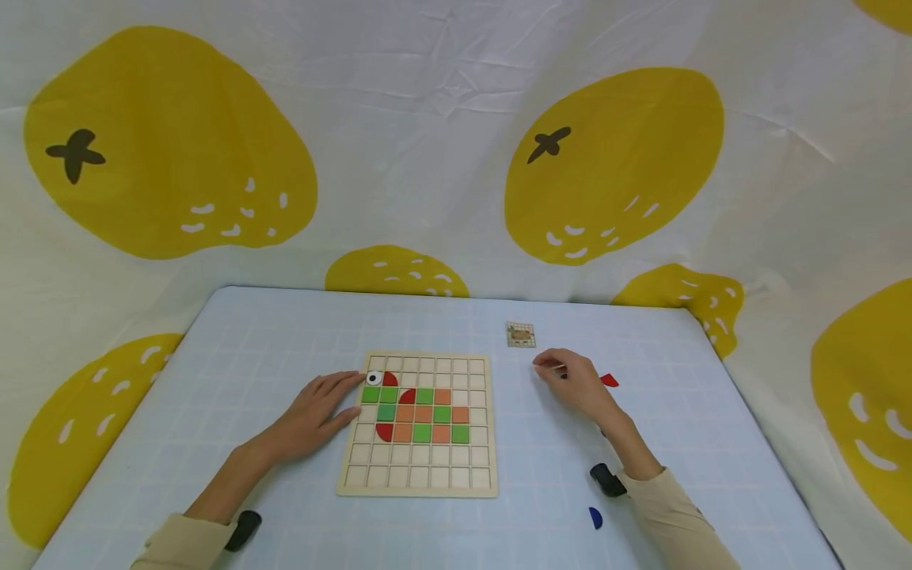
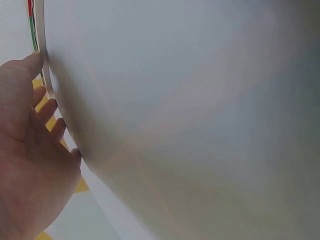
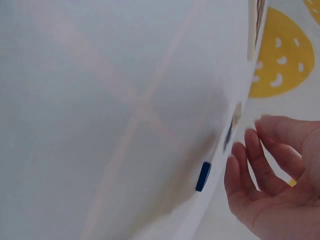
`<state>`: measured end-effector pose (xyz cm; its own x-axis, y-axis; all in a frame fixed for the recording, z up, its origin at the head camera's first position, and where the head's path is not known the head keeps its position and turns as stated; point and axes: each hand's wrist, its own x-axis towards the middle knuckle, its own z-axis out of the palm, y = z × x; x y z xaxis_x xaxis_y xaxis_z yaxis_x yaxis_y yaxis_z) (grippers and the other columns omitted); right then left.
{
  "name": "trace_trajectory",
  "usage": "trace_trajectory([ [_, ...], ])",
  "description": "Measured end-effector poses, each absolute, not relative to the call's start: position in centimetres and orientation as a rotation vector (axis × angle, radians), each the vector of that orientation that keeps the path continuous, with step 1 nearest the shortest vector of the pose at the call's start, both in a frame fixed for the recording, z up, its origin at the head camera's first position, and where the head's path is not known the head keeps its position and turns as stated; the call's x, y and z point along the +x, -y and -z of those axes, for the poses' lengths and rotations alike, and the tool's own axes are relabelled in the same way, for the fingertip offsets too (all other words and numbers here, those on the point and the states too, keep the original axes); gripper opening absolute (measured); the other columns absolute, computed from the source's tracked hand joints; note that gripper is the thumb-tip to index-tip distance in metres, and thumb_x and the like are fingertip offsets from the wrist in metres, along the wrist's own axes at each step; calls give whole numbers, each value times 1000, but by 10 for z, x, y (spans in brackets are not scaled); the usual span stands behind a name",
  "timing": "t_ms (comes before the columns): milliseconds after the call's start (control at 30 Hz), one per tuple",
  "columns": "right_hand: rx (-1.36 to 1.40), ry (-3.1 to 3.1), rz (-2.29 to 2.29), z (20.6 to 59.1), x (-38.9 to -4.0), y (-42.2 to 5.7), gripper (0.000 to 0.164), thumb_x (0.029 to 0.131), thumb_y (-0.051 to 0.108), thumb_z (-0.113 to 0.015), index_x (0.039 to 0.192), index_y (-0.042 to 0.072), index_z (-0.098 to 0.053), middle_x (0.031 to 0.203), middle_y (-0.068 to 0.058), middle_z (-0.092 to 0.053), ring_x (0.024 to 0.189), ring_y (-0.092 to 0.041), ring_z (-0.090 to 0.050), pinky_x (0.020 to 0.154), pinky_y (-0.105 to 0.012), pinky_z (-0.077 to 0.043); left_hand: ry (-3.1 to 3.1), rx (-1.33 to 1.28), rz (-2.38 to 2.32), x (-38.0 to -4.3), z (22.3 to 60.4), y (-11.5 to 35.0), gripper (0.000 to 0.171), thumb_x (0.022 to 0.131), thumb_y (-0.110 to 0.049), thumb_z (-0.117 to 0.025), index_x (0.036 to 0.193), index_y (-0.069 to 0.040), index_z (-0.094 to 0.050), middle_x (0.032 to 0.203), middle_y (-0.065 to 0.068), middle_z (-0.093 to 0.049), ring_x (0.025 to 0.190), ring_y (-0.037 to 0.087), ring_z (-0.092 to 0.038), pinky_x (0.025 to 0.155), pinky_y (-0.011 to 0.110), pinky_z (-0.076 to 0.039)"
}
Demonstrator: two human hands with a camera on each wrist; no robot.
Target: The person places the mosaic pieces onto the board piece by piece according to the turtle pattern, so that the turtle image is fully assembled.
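The left hand (image 1: 313, 416) rests at the left edge of a wooden grid board (image 1: 420, 486), fingers extended and thumb at its rim. Red, green and orange tiles (image 1: 423, 414) fill part of the grid, with a white eye tile (image 1: 374, 378) at upper left. To the right of the board, the right hand (image 1: 572, 384) hovers over the table, fingers loosely bent. In the right wrist view nothing shows between its fingertips, and a dark blue piece (image 3: 203, 176) lies on the table nearby. A small patterned card (image 1: 521, 335) lies just beyond its fingertips.
A red piece (image 1: 609, 380) lies right of the right hand, and a blue half-round piece (image 1: 595, 518) sits nearer the front. Black wrist devices (image 1: 608, 480) show at the sleeves. Behind the table (image 1: 285, 332) hangs a curtain (image 1: 413, 158) printed with yellow fruit.
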<state>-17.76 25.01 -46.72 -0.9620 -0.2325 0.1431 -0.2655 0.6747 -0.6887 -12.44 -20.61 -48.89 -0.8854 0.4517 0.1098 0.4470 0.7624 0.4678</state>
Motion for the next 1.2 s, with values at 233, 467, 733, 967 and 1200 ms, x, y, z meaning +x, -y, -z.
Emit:
trace_trajectory([
  [233,295,2848,-1132,470,-176,-278,17,100,9,-67,114,0,-71,110,-13,-72,102,-29,-66,94,-49,-56,-2940,752,-787,-124,491,207,57,105,-31,-60,156,-9,-43,155,14,-45,141,40,-38,113,63,-32],
  [467,127,2880,-1121,466,-170,-299,21,103,13,-63,119,1,-70,114,-16,-70,107,-32,-63,98,-52,-53,-2940,745,-779,-125,491,208,58,106,-31,-60,156,-9,-42,155,14,-45,142,40,-37,114,63,-31],
  [733,6,2888,-1114,467,-164,-318,24,104,13,-63,123,0,-68,121,-22,-67,111,-37,-62,100,-54,-52,-2935,754,-792,-124,489,206,57,105,-29,-61,156,-8,-43,155,15,-45,141,41,-38,114,63,-31],
  [967,8,2885,-1101,471,-163,-330,26,100,6,-64,124,-4,-68,126,-26,-65,111,-40,-61,100,-56,-52,-2934,739,-787,-123,487,205,57,105,-29,-61,155,-8,-43,155,15,-45,141,41,-38,114,63,-31],
  [1200,43,2895,-1077,474,-164,-338,25,97,-3,-66,121,-6,-69,120,-26,-68,108,-39,-63,99,-56,-52,-2936,745,-789,-123,487,205,57,105,-28,-61,155,-8,-43,154,16,-45,141,41,-38,114,63,-31],
])
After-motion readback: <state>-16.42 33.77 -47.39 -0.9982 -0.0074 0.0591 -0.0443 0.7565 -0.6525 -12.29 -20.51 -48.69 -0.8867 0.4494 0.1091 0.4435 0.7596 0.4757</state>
